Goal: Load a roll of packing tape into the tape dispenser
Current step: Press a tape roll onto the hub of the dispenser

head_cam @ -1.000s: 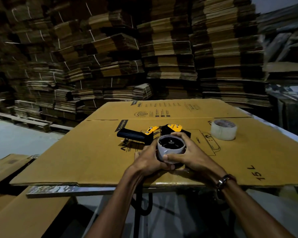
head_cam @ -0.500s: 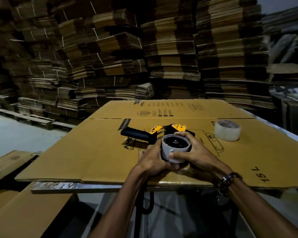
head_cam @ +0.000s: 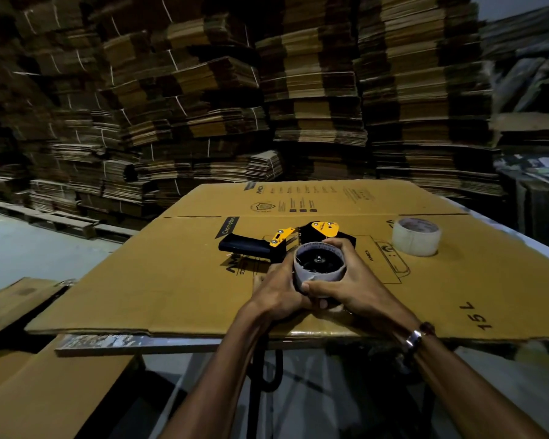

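— Gripped by both the left hand [head_cam: 278, 291] and right hand [head_cam: 351, 288]: what?
— An empty tape core [head_cam: 319, 270], seated on the dispenser [head_cam: 286, 245]. The tape roll [head_cam: 416, 236] is set apart on cardboard [head_cam: 171, 280].

1. The scene is dim overall; a warm light falls from above on the cardboard sheet [head_cam: 171, 280] around the hands.
2. The cardboard stacks [head_cam: 203, 90] far beyond the grip sink into deep shadow, their upper rows nearly black.
3. Below the grip, under the sheet's near edge, the forearms turn almost to silhouette.
4. Wide-angle distortion bends the stacks at the left and right edges.
5. The centre around the grip is fairly sharp; the corners are soft.
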